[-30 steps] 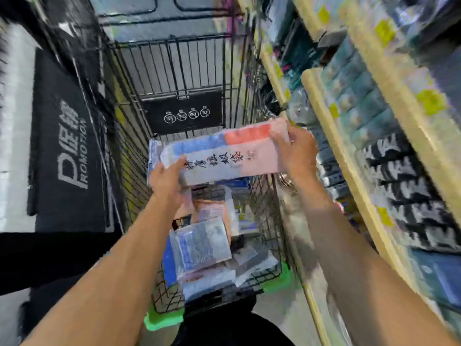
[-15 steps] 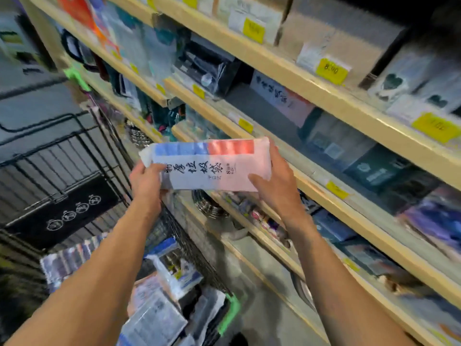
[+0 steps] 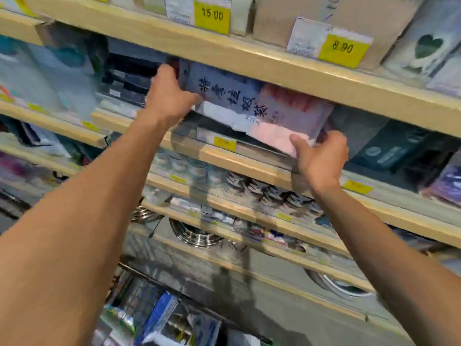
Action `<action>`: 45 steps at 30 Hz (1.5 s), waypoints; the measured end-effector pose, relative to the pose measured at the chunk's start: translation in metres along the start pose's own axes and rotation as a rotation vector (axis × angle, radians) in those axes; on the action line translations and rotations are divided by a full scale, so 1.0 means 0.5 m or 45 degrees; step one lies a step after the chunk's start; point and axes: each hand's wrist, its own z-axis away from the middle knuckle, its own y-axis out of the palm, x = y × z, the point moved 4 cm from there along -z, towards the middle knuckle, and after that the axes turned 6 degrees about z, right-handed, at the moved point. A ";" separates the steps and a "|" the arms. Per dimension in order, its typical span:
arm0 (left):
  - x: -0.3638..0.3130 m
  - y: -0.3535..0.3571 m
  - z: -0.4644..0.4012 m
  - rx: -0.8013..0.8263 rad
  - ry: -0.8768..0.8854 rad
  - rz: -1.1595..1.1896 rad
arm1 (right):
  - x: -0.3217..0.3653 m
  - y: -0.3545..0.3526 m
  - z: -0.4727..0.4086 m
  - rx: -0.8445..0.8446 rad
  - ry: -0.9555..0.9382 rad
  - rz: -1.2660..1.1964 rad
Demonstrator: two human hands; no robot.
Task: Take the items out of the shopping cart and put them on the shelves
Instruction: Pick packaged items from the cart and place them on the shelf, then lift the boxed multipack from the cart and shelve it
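A flat white packet with blue and red stripes and black characters is tilted and partly inside the gap of a wooden shelf, under the board above. My left hand grips its left end, fingers hidden behind the packet. My right hand holds its lower right corner, thumb on the front. The shopping cart shows at the bottom left with several packets in it.
Wooden shelves run across the view with yellow price tags. Dark packets lie right of the gap and bluish packets to the left. Steel pots stand on a lower shelf. Brown boxes fill the top shelf.
The packet was lifted from above the cart, swung right to the shelves, and now has its top edge pushed into the shelf gap. Both hands kept their hold and rose with it.
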 end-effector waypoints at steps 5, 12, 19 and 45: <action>0.048 0.064 -0.082 -0.008 0.112 -0.403 | 0.029 0.049 -0.059 -0.067 -0.055 0.227; 0.041 0.141 -0.135 -0.099 0.270 -0.879 | 0.033 0.085 -0.096 -0.113 -0.164 0.696; 0.004 0.182 -0.128 0.049 0.522 -0.994 | 0.058 0.127 -0.102 0.061 -0.153 0.664; 0.561 -0.255 0.626 -0.597 -0.666 0.192 | 0.109 0.270 0.571 1.310 -1.003 -0.157</action>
